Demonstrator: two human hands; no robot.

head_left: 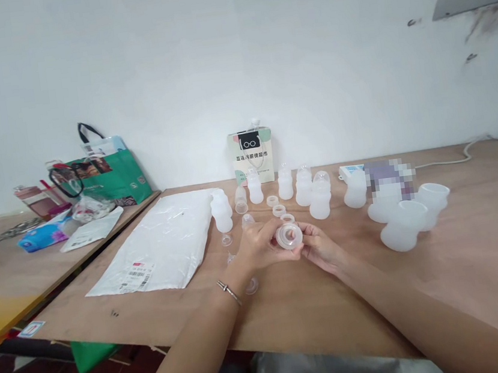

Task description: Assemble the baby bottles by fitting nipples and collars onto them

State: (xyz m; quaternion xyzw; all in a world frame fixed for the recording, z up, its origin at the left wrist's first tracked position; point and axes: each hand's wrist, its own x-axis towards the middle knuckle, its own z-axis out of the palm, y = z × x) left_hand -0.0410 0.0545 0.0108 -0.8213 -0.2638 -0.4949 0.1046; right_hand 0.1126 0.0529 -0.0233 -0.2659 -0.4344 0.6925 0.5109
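Observation:
Above the middle of the table, my left hand [260, 244] is closed around a baby bottle collar ring [289, 244], with a clear nipple seated in its middle. From the other side, the fingers of my right hand [323, 251] pinch the rim of the same ring. Just beyond lie loose collar rings [272, 200] in a line. Left of my hands are several clear nipples [251, 285], partly behind my left wrist, and a clear cap [240, 201]. Capped baby bottles [320, 197] stand behind. At the right are several open bottle bodies [400, 232].
A white mailing bag [156, 240] covers the table's left part. A paper bag [252, 157] leans on the wall. On a side table sit a green bag [127, 177] and a tissue pack [44, 236]. A white cable [450, 160] runs along the back right.

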